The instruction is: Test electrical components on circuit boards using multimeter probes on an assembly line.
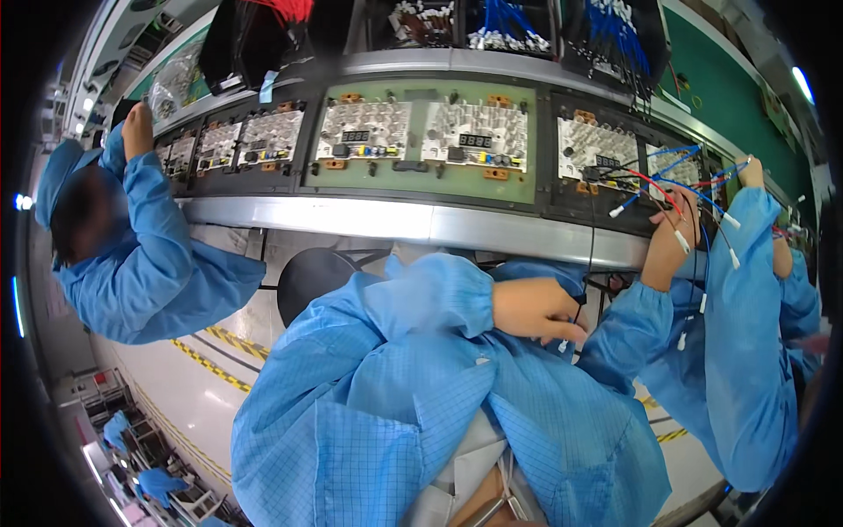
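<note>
Two hands busy: left hand (536, 309) clenched near the lap on a white-tipped wire (563, 345); right hand (672, 239) grasps a wire bundle (694, 189) at the conveyor's (421, 220) front edge.

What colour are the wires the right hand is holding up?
Blue, red and black wires with white end plugs, in the right hand; head view.

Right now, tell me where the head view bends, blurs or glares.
Head view: the conveyor rail bows with fisheye distortion and the corners go black; the left hand and right hand, holding wires, look slightly soft; glare streaks the floor lower left.
</note>
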